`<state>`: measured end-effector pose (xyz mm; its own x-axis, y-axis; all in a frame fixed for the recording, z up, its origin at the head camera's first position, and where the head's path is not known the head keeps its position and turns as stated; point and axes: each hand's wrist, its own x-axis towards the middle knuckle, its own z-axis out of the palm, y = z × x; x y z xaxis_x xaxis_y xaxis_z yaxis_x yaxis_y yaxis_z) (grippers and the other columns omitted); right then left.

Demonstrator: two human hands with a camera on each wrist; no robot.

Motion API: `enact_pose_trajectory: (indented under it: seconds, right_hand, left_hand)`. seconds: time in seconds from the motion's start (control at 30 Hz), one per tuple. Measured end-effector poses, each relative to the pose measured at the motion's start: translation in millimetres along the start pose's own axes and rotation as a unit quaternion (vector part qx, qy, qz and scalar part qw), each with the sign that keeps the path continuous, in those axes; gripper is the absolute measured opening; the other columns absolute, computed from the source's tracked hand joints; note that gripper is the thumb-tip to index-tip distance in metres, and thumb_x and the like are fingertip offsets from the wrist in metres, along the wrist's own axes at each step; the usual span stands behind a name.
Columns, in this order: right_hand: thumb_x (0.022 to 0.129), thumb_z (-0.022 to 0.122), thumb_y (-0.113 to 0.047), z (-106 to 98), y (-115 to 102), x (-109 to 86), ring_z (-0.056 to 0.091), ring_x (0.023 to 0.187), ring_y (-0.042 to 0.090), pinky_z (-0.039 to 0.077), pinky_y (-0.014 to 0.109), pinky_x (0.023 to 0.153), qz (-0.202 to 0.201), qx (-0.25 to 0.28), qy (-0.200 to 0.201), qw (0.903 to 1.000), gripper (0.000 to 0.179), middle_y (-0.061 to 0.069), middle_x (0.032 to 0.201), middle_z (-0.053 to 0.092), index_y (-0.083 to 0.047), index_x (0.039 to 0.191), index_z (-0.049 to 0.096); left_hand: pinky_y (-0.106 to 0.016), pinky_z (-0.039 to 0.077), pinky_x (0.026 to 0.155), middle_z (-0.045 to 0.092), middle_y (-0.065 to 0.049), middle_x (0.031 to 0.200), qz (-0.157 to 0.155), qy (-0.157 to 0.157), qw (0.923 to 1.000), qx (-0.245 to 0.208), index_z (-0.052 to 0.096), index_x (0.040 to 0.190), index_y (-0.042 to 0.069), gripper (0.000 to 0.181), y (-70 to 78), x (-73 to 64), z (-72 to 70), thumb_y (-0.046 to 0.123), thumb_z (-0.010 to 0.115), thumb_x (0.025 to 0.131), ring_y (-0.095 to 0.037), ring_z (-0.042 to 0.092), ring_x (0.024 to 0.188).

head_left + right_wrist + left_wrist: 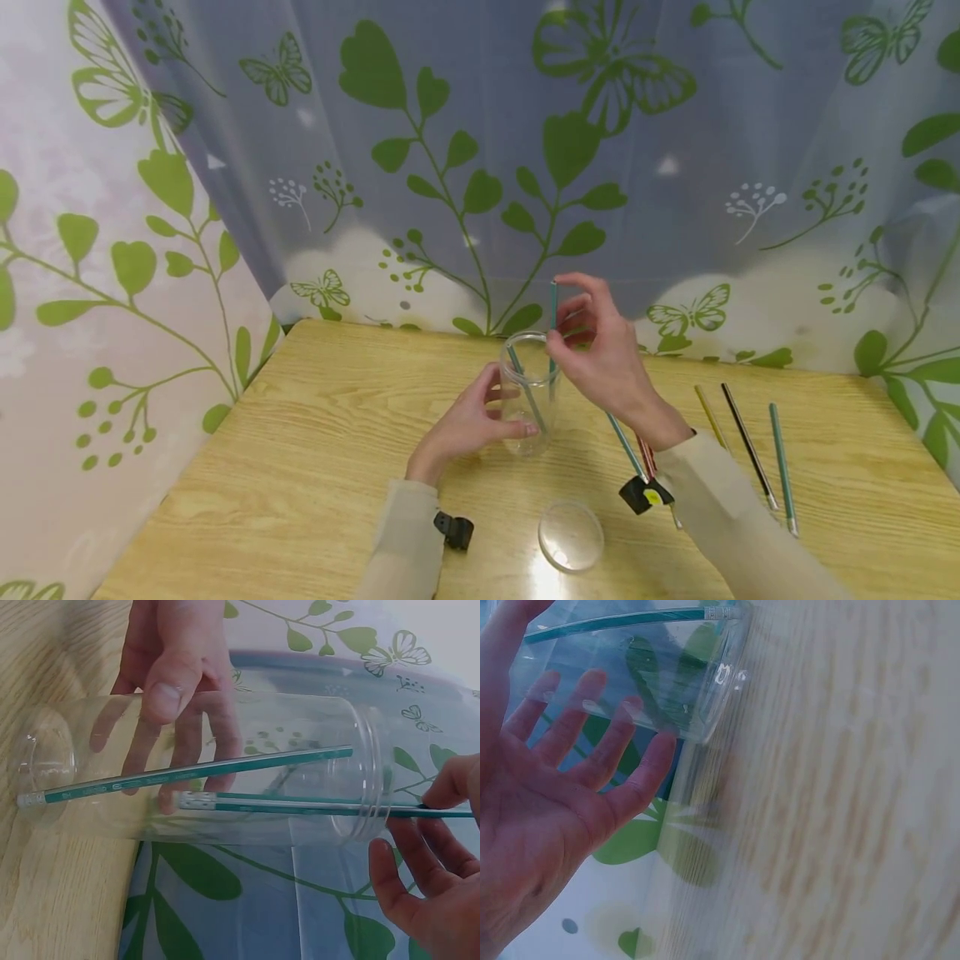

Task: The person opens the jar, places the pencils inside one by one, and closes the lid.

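A tall clear plastic jar (528, 447) stands uncapped on the table near its back edge. My left hand (472, 421) grips its side, thumb in front and fingers behind in the right wrist view. Inside the jar leans one green pencil (202, 772), its ferrule end at the bottom. Between thumb and fingertips, my right hand (607, 358) pinches a second green pencil (300, 805) at the jar's mouth. That pencil runs partway into the jar, ferrule end first and above the bottom.
A round clear lid (571, 537) lies in front of the jar. Beneath the right wrist are a teal pencil (625, 446) and a red one (645, 457), partly hidden. Farther right lie a yellow pencil (711, 417), a black pencil (750, 446) and a green pencil (783, 467). Patterned curtain (465, 250) hangs behind.
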<state>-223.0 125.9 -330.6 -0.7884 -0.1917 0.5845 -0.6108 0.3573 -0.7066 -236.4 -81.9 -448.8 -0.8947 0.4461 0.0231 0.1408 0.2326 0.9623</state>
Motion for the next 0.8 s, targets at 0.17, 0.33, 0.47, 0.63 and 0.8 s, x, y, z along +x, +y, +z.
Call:
enact_pose_trajectory:
  seconds: [0.17,0.33,0.47,0.63,0.8]
  right_hand:
    - [0.088,0.066,0.008,0.9,2.3,-1.9,0.070,0.082,0.020,0.060,0.030,0.076,-0.001,-0.020,-0.022,0.9995,0.048,0.011,0.093,0.067,-0.009,0.132,0.054]
    - [0.089,0.068,0.005,2.4,2.7,-3.1,0.072,0.080,0.018,0.062,0.038,0.075,-0.022,-0.041,-0.045,0.9979,0.039,0.008,0.090,0.071,-0.008,0.125,0.059]
    - [0.090,0.068,0.003,3.5,1.1,-4.1,0.073,0.081,0.017,0.060,0.036,0.072,-0.027,-0.054,-0.086,0.9945,0.035,0.006,0.090,0.071,-0.009,0.122,0.059]
    - [0.092,0.067,0.001,5.6,0.8,-3.6,0.072,0.083,0.015,0.057,0.032,0.069,-0.025,-0.082,-0.134,0.9873,0.030,0.003,0.089,0.071,-0.009,0.119,0.059]
    - [0.093,0.064,-0.001,6.5,-0.5,-0.6,0.070,0.080,0.013,0.057,0.030,0.069,-0.033,-0.107,-0.162,0.9804,0.027,0.001,0.086,0.070,-0.009,0.118,0.058]
  left_hand:
    - [-0.048,0.046,0.115,0.048,0.007,0.149,0.002,0.001,1.0000,-0.002,0.045,0.143,0.032,0.075,0.0,0.5,0.1,0.029,0.087,0.082,-0.025,0.051,0.140]
    - [-0.048,0.046,0.115,0.049,0.008,0.149,0.000,-0.002,1.0000,-0.004,0.043,0.146,0.029,0.077,-0.6,0.7,0.0,0.028,0.087,0.083,-0.025,0.050,0.141]
    - [-0.049,0.046,0.115,0.048,0.007,0.150,0.003,-0.005,1.0000,-0.007,0.040,0.150,0.024,0.081,-1.4,1.0,0.0,0.027,0.086,0.083,-0.027,0.049,0.141]
    - [-0.050,0.045,0.115,0.046,0.008,0.152,0.004,-0.006,0.9999,-0.011,0.041,0.150,0.028,0.081,-2.4,1.6,0.1,0.026,0.086,0.083,-0.028,0.049,0.141]
    - [-0.049,0.046,0.115,0.046,0.009,0.151,0.001,-0.005,0.9998,-0.018,0.044,0.144,0.036,0.075,-1.9,1.6,0.1,0.026,0.087,0.083,-0.026,0.049,0.141]
